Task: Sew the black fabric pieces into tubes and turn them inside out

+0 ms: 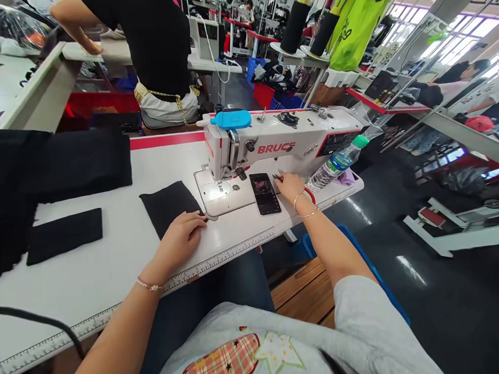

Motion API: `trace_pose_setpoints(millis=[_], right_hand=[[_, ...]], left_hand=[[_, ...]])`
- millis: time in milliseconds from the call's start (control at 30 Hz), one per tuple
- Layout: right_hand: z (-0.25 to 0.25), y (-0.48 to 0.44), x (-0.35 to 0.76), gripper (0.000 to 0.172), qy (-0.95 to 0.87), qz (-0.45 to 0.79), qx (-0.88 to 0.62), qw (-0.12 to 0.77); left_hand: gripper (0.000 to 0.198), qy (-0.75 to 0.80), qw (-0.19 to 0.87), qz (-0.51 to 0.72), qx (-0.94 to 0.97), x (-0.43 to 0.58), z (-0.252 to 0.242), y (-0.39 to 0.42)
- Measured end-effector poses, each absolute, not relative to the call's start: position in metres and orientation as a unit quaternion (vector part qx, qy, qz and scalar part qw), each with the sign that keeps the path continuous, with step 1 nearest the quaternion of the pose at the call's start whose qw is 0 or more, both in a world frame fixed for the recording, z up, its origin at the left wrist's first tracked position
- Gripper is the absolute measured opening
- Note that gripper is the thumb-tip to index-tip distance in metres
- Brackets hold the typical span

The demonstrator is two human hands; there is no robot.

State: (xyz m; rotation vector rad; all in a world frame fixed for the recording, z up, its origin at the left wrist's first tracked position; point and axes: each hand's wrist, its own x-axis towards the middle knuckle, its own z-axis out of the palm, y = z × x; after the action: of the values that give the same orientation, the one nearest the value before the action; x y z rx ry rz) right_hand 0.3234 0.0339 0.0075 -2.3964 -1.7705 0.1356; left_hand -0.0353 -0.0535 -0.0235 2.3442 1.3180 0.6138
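My left hand (pixel 182 237) rests on the table at the right corner of a small black fabric piece (pixel 167 204), its fingers loosely bent over the edge. The fabric lies flat beside the metal plate of a white sewing machine (pixel 272 136). To the right of the needle area, my right hand (pixel 291 187) is curled down on the table, with a small dark pointed tip (pixel 278 177) showing at its fingers. A red loop (pixel 310 195) lies by the wrist. What the palm covers is hidden. A phone (pixel 265 194) lies just left of this hand.
A water bottle (pixel 338 162) with a green cap leans behind my right hand. Larger black fabric (pixel 66 164) and another small black piece (pixel 65 233) lie on the left. A person in black (pixel 156 47) stands beyond the table. A black cable (pixel 40 314) curves at the lower left.
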Motion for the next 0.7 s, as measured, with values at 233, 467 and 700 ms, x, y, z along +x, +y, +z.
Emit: trace_pose_setpoints(millis=[233, 467, 700], right_hand=[[0.013, 0.017, 0.344, 0.034, -0.616, 0.069, -0.776, 0.119], [0.032, -0.035, 0.371, 0.037, -0.614, 0.078, -0.751, 0.229], [0.016, -0.093, 0.382, 0.042, -0.539, 0.106, -0.716, 0.43]], left_hand=[[0.029, 0.471, 0.202, 0.219, 0.83, -0.027, -0.002, -0.057], [0.026, 0.465, 0.199, 0.305, 0.807, -0.007, 0.05, -0.059], [0.023, 0.417, 0.107, 0.366, 0.825, 0.029, 0.126, -0.045]])
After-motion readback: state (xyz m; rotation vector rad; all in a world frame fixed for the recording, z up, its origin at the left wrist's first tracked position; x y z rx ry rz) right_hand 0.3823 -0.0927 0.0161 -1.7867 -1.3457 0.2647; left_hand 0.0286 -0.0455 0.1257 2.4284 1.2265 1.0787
